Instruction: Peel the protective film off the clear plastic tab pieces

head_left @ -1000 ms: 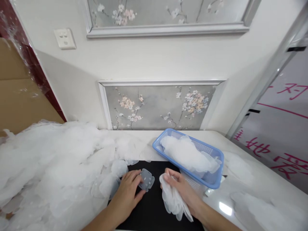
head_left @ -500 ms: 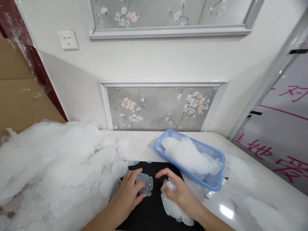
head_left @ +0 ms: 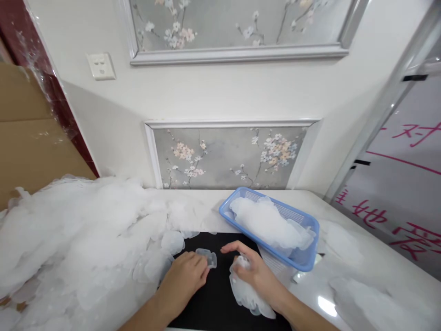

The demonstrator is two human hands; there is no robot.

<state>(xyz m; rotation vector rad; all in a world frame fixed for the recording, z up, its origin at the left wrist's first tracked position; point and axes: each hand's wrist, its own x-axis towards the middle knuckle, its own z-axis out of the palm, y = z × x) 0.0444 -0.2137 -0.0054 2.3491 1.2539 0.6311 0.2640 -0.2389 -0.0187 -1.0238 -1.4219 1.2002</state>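
Observation:
My left hand [head_left: 188, 278] is over the black mat [head_left: 220, 294], its fingers drawn together at the near edge of a thin translucent plastic piece [head_left: 211, 258] with a wavy outline. Part of that piece is hidden under the fingers. On the right side of the mat, my right hand [head_left: 253, 271] grips a bunch of similar translucent pieces [head_left: 246, 296], with the thumb bent against them and the index finger stretched out to the left. Several loose pieces [head_left: 172, 242] lie at the mat's upper left edge.
A large heap of translucent pieces [head_left: 86, 230] covers the table's left side. Behind my right hand stands a blue plastic basket [head_left: 305, 262] holding more of them. Further pieces [head_left: 372, 299] lie at the right. A white wall [head_left: 220, 94] rises behind the table.
My left fingers have closed together from a spread pose, and they now cover more of the single piece. My right hand keeps its hold on the bunch. The view has shifted slightly.

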